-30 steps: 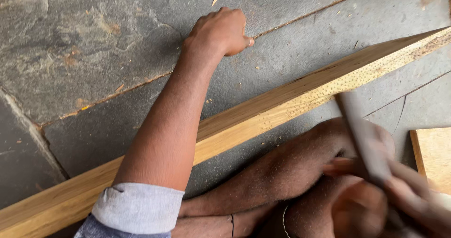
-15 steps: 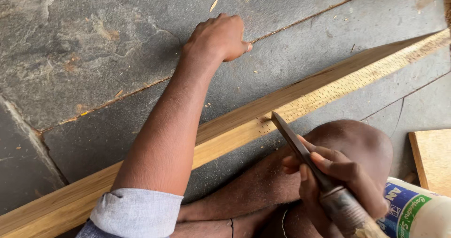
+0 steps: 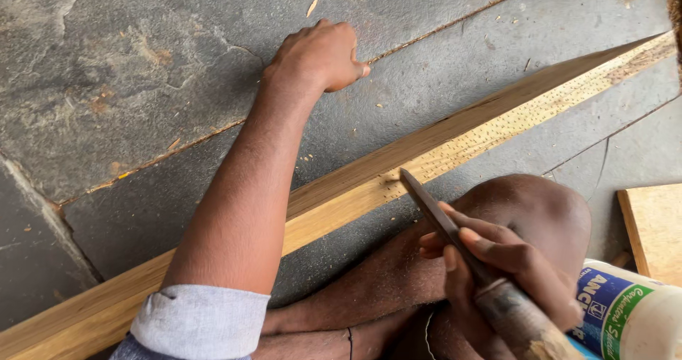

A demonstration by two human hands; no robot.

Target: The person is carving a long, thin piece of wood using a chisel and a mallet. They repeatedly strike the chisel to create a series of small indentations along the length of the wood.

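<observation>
A long pale wooden plank [image 3: 398, 168] lies slantwise across the grey stone floor, its near face dotted with rows of small pits. My right hand [image 3: 497, 268] grips a metal file [image 3: 433, 211] by its wooden handle, and the file's dark tip touches the plank's near face. My left hand [image 3: 320, 55] rests as a loose fist on the stone floor beyond the plank, holding nothing, with the forearm reaching over the wood. My bent knee [image 3: 533, 211] sits just under the file.
A white glue bottle with a blue and green label [image 3: 625, 310] lies at the lower right. Another piece of pale board [image 3: 657, 225] sits at the right edge. Wood chips are scattered over the stone slabs [image 3: 128, 83].
My right hand has brought the file out from a blurred raised position down onto the plank's near face. The glue bottle has come into view. The left hand stays put.
</observation>
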